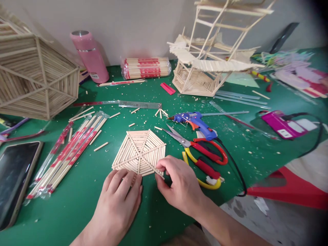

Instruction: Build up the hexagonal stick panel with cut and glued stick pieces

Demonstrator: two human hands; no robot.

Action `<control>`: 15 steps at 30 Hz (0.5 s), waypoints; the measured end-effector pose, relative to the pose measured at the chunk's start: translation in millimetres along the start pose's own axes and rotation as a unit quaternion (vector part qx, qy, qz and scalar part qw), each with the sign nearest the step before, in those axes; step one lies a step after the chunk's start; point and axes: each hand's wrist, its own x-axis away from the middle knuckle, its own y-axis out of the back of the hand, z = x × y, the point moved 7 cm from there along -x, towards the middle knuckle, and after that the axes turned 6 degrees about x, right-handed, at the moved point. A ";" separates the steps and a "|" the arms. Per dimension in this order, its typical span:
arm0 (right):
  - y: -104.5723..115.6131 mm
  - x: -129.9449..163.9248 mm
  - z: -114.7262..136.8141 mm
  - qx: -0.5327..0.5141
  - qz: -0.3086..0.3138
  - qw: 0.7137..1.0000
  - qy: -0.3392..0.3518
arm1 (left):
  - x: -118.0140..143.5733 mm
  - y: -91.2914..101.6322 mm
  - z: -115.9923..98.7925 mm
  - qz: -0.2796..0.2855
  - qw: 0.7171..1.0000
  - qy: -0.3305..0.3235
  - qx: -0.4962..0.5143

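Note:
A flat hexagonal panel of wooden sticks (139, 150) lies on the green table (84, 205). My left hand (118, 201) rests palm down with its fingertips pressing the panel's near edge. My right hand (179, 186) pinches a short wooden stick (159, 173) against the panel's near right corner. Red-handled scissors (202, 148) lie just right of the panel, with a yellow-handled cutter (205, 177) under them and a blue glue gun (196, 122) behind.
Packs of chopsticks (69, 152) lie left of the panel, a phone (14, 177) at the far left. A large stick hexagon (33, 75), a pink flask (89, 56), a wrapped chopstick bundle (146, 67) and a stick pavilion model (205, 65) stand behind. A red stool (289, 188) sits off the table's right edge.

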 end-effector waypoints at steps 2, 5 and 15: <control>-0.3 -0.4 0.1 0.001 -0.001 1.000 0.000 | -1.0 1.3 -0.8 -0.003 1.000 -0.005 -0.006; -0.8 -0.8 -0.1 0.002 -0.004 1.000 -0.002 | -3.3 4.0 -3.2 -0.013 1.000 -0.023 -0.014; -0.5 -0.9 -0.4 0.005 -0.008 1.000 -0.010 | -7.6 6.2 1.8 -0.028 0.999 -0.012 0.014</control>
